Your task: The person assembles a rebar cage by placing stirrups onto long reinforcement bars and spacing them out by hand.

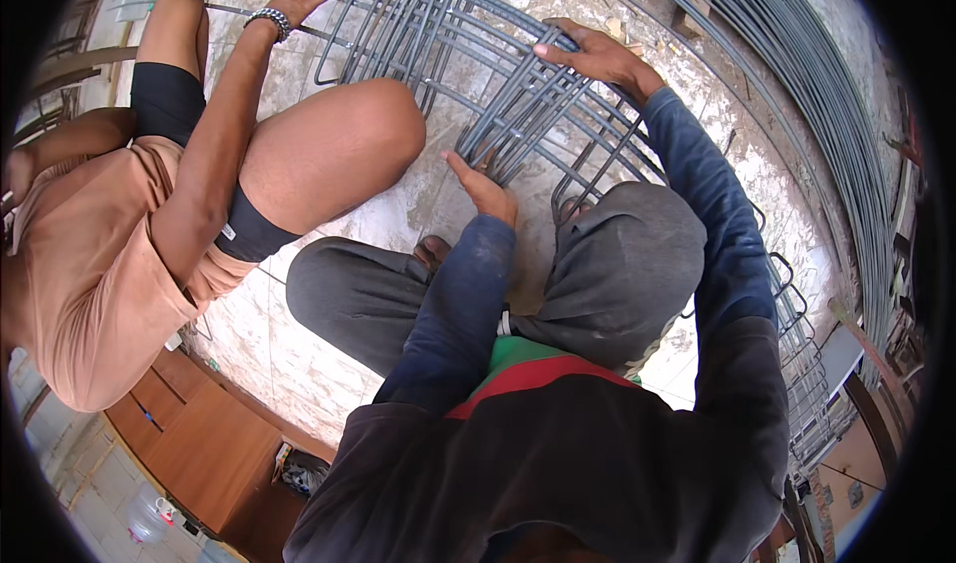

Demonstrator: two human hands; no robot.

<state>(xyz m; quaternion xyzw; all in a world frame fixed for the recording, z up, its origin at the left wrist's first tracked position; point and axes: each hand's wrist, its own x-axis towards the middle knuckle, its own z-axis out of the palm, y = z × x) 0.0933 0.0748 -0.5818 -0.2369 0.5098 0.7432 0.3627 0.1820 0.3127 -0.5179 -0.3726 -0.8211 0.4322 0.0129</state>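
Observation:
A group of bent steel rebar stirrups (533,90) stands bunched around long straight bars of a rebar cage. My right hand (602,57) grips the far upper end of this bunch, thumb on the near side and fingers over the top bar. Low on the same stirrups, my left hand (485,193) cups their near end. Its thumb points up and away, and its fingers are partly hidden behind the bars. Further left along the cage sits another cluster of stirrups (403,30). A co-worker's hand (299,0) with a bracelet reaches to the bars there.
The co-worker's bare knee (383,115) is close on my left. Long loose rebar rods (827,95) curve along the right side, with wire-like bent frames (797,364) nearer me. A wooden cabinet (214,444) and a clear plastic bottle (149,518) are at lower left.

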